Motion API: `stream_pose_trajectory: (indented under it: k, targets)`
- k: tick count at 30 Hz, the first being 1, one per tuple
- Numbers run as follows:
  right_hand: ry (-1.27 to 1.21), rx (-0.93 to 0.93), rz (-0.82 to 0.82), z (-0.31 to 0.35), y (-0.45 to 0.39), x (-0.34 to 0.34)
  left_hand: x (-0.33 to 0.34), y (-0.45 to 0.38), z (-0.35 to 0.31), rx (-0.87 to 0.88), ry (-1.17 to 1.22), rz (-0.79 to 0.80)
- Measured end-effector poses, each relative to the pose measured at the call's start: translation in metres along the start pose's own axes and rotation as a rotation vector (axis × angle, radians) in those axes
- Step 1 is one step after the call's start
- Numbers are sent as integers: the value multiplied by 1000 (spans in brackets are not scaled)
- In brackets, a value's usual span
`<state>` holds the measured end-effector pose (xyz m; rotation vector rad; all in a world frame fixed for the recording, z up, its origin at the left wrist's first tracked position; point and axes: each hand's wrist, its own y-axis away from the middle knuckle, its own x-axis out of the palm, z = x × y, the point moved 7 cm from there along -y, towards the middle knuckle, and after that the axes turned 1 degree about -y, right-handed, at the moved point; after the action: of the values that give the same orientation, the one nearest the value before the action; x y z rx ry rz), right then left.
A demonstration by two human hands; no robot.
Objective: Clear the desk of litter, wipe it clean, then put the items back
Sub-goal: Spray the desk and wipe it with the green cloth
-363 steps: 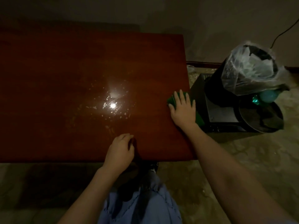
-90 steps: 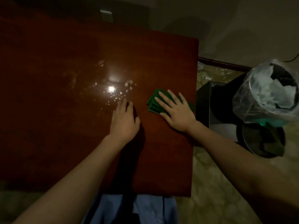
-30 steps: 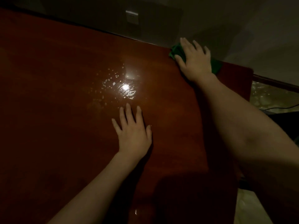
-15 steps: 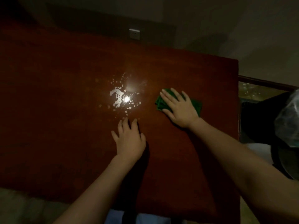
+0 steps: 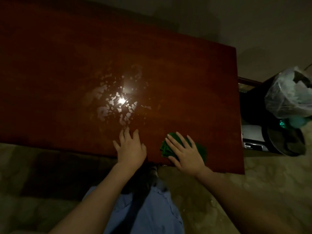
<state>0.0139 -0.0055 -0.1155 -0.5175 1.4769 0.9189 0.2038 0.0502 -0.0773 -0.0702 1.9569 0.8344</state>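
A dark red wooden desk fills the upper part of the head view, with wet streaks shining around a light's reflection near its middle. My right hand presses flat on a folded green cloth near the desk's front edge, fingers straight. My left hand rests flat on the bare wood just left of it, fingers spread, holding nothing.
A black bin lined with a clear plastic bag holding crumpled white paper stands on the floor right of the desk. A dark box-like unit sits beside it. Pale floor lies below the desk's front edge.
My right hand has drawn the green cloth from the desk's far edge back toward the front edge. My left hand stays flat on the wood.
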Motion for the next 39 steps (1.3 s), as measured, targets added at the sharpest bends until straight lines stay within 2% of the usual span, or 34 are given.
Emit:
stream_pose_trajectory:
  k: [6, 10, 14, 17, 21, 26, 33, 39]
  targets:
    - [22, -40, 45, 42, 28, 10, -11, 16, 21, 5, 14, -27]
    - [65, -209, 116, 51, 2, 1, -16, 16, 20, -8, 35, -5]
    - [64, -193, 157, 32, -41, -10, -31, -3, 13, -7, 47, -48]
    - [29, -88, 135, 11, -73, -21, -43, -24, 4, -7, 51, -60]
    - [23, -98, 117, -20, -115, -32, -57, -57, -16, 5, 62, -50]
    - [-55, -7, 61, -77, -181, -55, -78, -117, -45, 19, 41, -28]
    - [-54, 56, 16, -159, -279, -84, -112, -201, -82, 42, 54, -62]
    - [-54, 134, -7, -218, -361, -112, -129, -242, -87, 44, 57, -109]
